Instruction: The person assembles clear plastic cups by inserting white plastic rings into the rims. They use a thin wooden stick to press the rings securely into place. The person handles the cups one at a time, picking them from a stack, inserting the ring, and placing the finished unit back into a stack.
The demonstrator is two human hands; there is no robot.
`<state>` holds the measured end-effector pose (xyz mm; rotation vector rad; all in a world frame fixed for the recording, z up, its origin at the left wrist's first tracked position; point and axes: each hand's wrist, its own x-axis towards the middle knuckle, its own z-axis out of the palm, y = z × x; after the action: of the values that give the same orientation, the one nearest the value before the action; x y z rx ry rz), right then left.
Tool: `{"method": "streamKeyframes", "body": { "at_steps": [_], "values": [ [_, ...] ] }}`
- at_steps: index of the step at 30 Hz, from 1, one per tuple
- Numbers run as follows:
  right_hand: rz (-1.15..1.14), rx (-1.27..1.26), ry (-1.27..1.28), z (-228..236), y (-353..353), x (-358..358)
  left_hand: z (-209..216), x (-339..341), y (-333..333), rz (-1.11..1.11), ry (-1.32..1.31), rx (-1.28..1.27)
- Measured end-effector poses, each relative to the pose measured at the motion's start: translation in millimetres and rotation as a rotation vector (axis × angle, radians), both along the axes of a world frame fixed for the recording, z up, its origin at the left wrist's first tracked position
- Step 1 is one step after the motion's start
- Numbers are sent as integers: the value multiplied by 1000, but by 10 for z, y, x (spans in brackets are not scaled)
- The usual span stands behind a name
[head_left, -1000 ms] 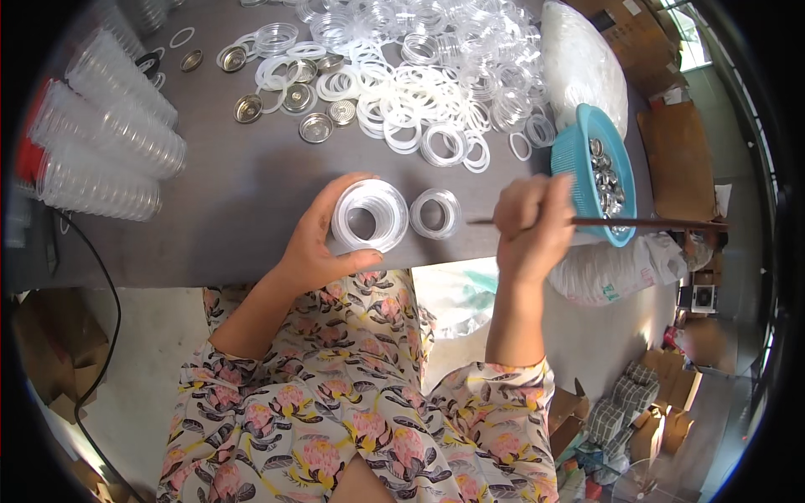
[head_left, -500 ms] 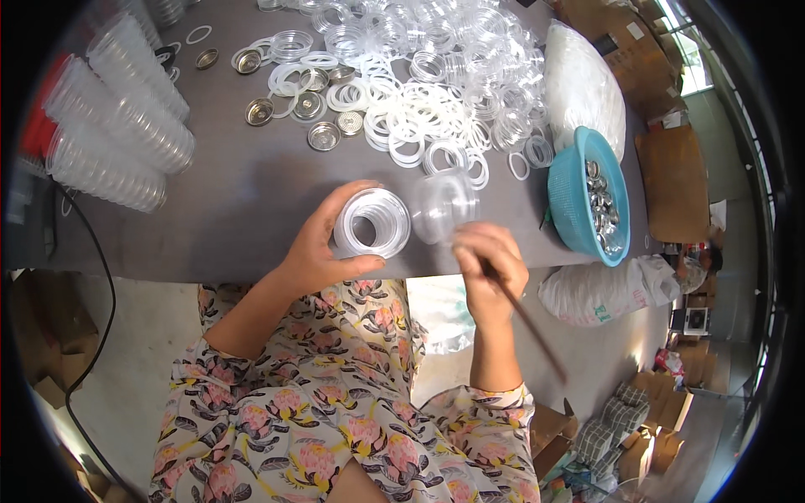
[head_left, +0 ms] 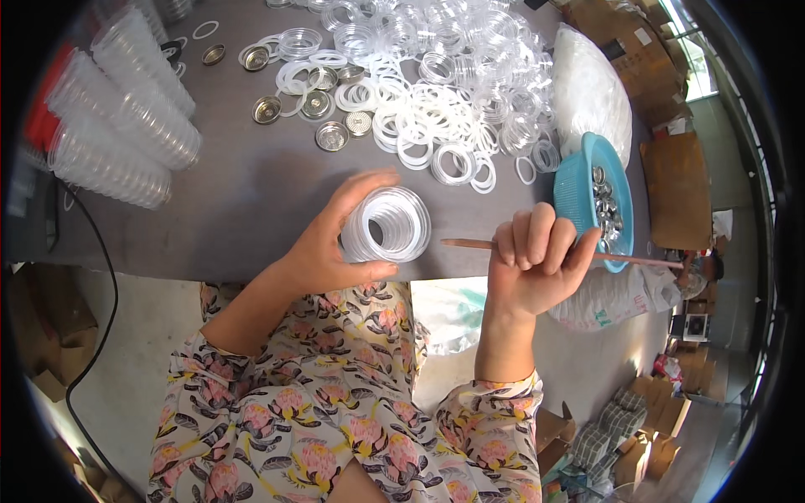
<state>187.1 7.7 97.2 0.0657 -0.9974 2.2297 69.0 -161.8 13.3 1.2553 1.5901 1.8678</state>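
Note:
My left hand (head_left: pixel 323 243) wraps round a stack of clear plastic cups or rings (head_left: pixel 415 222), fingers on its far side and thumb on its near side. The stack's open round end faces up, and several nested rims show. My right hand (head_left: pixel 537 260) is raised to the right of the stack, fingers curled round a thin brown wooden stick (head_left: pixel 468 243). One end of the stick points left toward the stack, close to its rim but apart. Past my left hand lie white sealing rings (head_left: pixel 415 126) and silver metal lids (head_left: pixel 332 136).
Tall stacks of clear cups (head_left: pixel 113 172) lie at the left of the grey table (head_left: pixel 243 226). Loose clear rings (head_left: pixel 453 38) are heaped at the back. On the right edge sits a blue basket (head_left: pixel 574 189) with metal lids; a plastic-wrapped bundle (head_left: pixel 591 96) is behind it.
The blurred clear cup beside my right hand is no longer apart; the stack in my left hand looks fuller. My right hand has moved right and turned, bringing the stick nearly level.

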Motion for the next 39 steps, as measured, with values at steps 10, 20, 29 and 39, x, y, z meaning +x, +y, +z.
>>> {"method": "streamKeyframes", "body": {
  "at_steps": [10, 20, 29, 39],
  "values": [
    [348, -42, -109, -39, -324, -293, -13, 83, 45, -11, -85, 33],
    [190, 118, -95, -175, -379, -648, -102, 124, 25, -43, -174, 111],
    [184, 437, -292, 94, -205, -358, -122, 126, 47, -20, -144, 110],
    [54, 163, -249, -45, -505, -764, -142, 178, 45, -30, -233, 160]
  ]
}}
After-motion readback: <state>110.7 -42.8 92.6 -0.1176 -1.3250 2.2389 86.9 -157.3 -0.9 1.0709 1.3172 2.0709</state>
